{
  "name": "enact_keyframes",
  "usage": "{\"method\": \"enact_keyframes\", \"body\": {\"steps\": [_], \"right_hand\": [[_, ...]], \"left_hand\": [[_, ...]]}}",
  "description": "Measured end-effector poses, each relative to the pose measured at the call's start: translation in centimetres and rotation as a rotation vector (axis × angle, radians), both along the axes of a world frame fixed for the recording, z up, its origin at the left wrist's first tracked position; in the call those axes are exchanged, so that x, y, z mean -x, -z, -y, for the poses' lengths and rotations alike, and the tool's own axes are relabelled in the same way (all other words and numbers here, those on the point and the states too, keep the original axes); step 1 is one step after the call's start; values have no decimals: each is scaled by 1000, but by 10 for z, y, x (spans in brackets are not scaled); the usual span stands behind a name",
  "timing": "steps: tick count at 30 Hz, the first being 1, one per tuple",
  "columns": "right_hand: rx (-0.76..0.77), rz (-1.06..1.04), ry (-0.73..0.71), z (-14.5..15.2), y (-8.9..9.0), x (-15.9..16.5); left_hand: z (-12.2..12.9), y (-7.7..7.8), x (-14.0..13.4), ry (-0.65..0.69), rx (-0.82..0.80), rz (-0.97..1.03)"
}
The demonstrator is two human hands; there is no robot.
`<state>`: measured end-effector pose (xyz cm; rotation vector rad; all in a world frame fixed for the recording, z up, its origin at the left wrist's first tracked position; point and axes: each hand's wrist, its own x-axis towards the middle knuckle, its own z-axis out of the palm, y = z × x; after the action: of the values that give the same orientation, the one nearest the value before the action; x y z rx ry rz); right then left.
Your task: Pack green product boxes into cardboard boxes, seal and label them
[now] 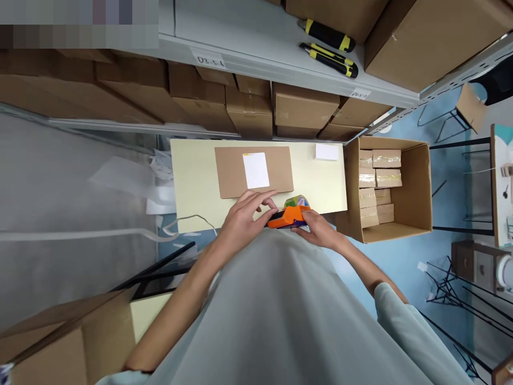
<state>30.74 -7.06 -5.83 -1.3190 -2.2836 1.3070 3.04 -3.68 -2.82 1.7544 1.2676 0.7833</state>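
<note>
Head view: both hands at the near edge of the surface (192, 176). Left hand (246, 211) and right hand (316, 227) both closed on an orange scanner (290, 216). Flat cardboard mailer (232, 171) with white label (255, 170) lies mid-surface. Open carton (420, 187) off the right edge holds stacked taped small boxes (379, 174).

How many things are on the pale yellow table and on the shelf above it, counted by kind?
Flat cardboard parcel: 1
White label stack: 1
Orange handheld device, held by both hands: 1
Yellow-black utility knives on the shelf: 2
Total: 5
</note>
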Motion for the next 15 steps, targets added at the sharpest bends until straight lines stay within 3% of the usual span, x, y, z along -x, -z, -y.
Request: {"method": "enact_keyframes", "body": {"steps": [8, 15], "right_hand": [[74, 218, -224, -18, 33, -53], [76, 308, -319, -25, 23, -82]], "left_hand": [[31, 59, -44, -248, 163, 78], [50, 91, -75, -388, 218, 150]]}}
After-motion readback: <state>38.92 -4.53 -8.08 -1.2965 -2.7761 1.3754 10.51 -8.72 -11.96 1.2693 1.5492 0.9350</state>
